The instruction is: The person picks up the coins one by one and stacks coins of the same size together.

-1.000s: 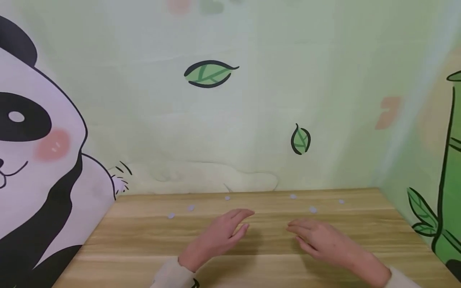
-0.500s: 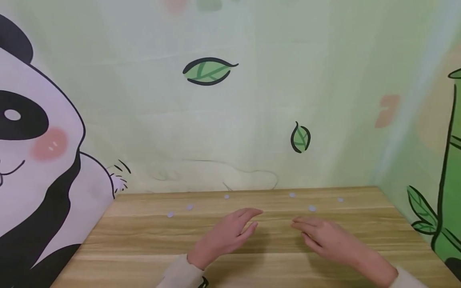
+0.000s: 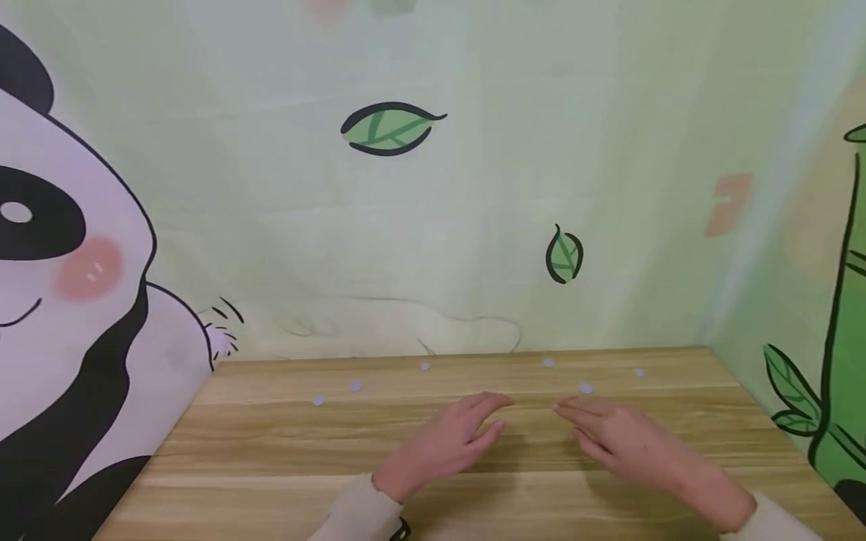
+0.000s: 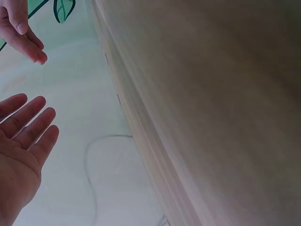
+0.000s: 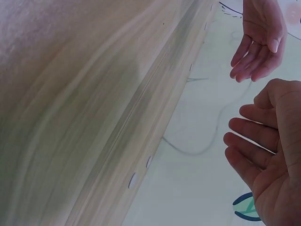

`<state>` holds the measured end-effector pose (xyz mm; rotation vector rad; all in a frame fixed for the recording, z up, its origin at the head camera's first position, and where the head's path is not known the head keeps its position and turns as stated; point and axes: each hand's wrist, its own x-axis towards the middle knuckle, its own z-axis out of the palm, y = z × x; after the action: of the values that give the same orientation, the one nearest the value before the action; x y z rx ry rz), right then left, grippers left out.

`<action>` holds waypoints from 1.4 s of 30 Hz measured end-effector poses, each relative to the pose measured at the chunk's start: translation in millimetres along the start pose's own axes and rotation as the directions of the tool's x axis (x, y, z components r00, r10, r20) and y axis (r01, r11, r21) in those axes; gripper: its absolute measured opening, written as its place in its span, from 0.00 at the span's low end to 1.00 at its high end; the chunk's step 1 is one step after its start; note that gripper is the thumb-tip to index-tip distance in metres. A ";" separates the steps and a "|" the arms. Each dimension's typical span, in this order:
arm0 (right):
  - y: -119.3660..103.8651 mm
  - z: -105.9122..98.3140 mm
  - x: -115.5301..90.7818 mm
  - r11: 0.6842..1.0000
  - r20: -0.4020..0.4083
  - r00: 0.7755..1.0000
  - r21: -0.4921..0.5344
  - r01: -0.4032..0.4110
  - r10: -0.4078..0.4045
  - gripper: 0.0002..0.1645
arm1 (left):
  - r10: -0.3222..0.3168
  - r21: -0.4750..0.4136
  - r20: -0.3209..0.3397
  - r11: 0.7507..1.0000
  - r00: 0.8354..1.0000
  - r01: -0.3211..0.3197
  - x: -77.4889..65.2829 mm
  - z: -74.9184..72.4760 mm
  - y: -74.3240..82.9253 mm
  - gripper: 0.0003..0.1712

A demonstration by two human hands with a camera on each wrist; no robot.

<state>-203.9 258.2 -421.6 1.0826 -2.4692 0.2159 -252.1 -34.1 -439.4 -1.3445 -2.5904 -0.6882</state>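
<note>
My left hand (image 3: 446,443) hovers over the wooden table (image 3: 271,451), fingers extended toward the right and thumb apart, with nothing in it. Facing it from the other side is my right hand (image 3: 629,443), its fingers pointing left and also holding nothing. A narrow gap separates the fingertips of the two. In the left wrist view, the left palm (image 4: 21,155) shows with spread, relaxed fingers. The right wrist view catches the right palm (image 5: 277,160) bare, its fingers slightly bent.
Several small pale round dots lie flat toward the table's back, among them one at left (image 3: 319,400) and one near my right hand (image 3: 585,388). Behind stands a pale green backdrop (image 3: 473,188) printed with a panda (image 3: 88,315), leaves and a bamboo stalk (image 3: 846,338).
Both hands have drifted right, the left one farther, so the gap between their fingertips has narrowed. The head view has shifted slightly. The dots lie as before.
</note>
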 end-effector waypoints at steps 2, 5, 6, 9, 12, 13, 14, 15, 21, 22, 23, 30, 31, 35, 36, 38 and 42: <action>2.2 -0.7 -1.0 1.000 -0.002 1.000 -0.003 -0.003 0.003 0.25 | -0.016 -0.002 0.009 1.000 1.000 0.016 2.5 -0.7 1.7 0.26; 5.6 -1.7 -2.1 1.000 -0.013 1.000 -0.005 -0.001 0.001 0.24 | -0.020 -0.015 0.013 1.000 1.000 0.020 7.0 -2.3 4.0 0.27; 6.7 -1.9 -2.5 1.000 -0.018 1.000 -0.005 -0.004 0.004 0.24 | -0.017 -0.019 0.011 1.000 1.000 0.017 8.4 -2.6 4.5 0.27; 9.2 -2.6 -3.6 1.000 -0.027 1.000 -0.008 -0.009 0.009 0.22 | -0.015 -0.041 0.010 0.999 1.000 0.015 12.6 -3.4 6.4 0.26; 10.5 -3.2 -4.2 1.000 -0.019 0.999 -0.002 -0.029 0.029 0.20 | -0.030 -0.057 0.015 0.998 0.999 0.031 15.7 -4.1 8.8 0.26; 10.9 -3.3 -4.5 0.999 -0.017 0.999 0.000 -0.036 0.036 0.19 | -0.035 -0.061 0.015 0.998 0.999 0.035 16.8 -4.1 9.2 0.25; 11.4 -3.4 -4.7 0.999 -0.017 0.999 0.000 -0.039 0.039 0.19 | -0.038 -0.064 0.013 0.997 0.999 0.039 18.1 -4.2 9.7 0.25; 12.0 -3.5 -5.0 0.999 -0.018 0.999 0.001 -0.041 0.041 0.19 | -0.044 -0.072 0.014 0.996 0.999 0.045 19.2 -4.5 10.5 0.25; 17.1 -3.4 -7.4 0.999 -0.037 0.998 0.004 -0.052 0.052 0.18 | -0.051 -0.091 0.004 0.995 0.999 0.051 26.3 -5.9 13.9 0.25; 18.0 -3.4 -7.8 0.998 -0.036 0.998 0.003 -0.059 0.059 0.18 | -0.050 -0.094 0.004 0.994 0.999 0.050 27.0 -6.1 14.4 0.25; 19.1 -3.3 -8.0 0.998 -0.036 0.997 0.006 -0.063 0.063 0.18 | -0.049 -0.096 0.004 0.994 0.999 0.049 27.7 -6.2 15.0 0.25; 26.2 -3.8 -8.9 0.996 -0.040 0.996 0.005 -0.084 0.084 0.18 | -0.052 -0.112 0.013 0.992 0.999 0.053 30.4 -5.9 18.3 0.25; 27.1 -3.8 -9.1 0.996 -0.037 0.995 0.009 -0.092 0.092 0.18 | -0.052 -0.115 0.013 0.992 0.999 0.053 30.7 -5.3 18.1 0.26; 30.8 -3.2 -9.8 0.993 -0.026 0.993 0.018 -0.115 0.115 0.18 | -0.056 -0.122 0.011 0.991 0.998 0.057 32.4 -3.2 17.8 0.26; 31.5 -3.1 -9.8 0.993 -0.024 0.992 0.021 -0.120 0.120 0.18 | -0.057 -0.125 0.009 0.990 0.998 0.058 32.8 -2.7 17.7 0.26; 32.9 -2.7 -9.9 0.992 -0.024 0.992 0.028 -0.124 0.125 0.17 | -0.060 -0.131 0.005 0.990 0.998 0.060 33.7 -2.2 17.8 0.25; 35.4 -2.2 -10.2 0.990 -0.021 0.990 0.034 -0.139 0.140 0.18 | -0.058 -0.145 0.000 0.988 0.998 0.057 36.4 -1.3 17.8 0.24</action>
<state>-222.9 289.8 -423.1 0.9150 -2.5301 0.3105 -259.3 1.0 -420.5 -1.3093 -2.6302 -0.9036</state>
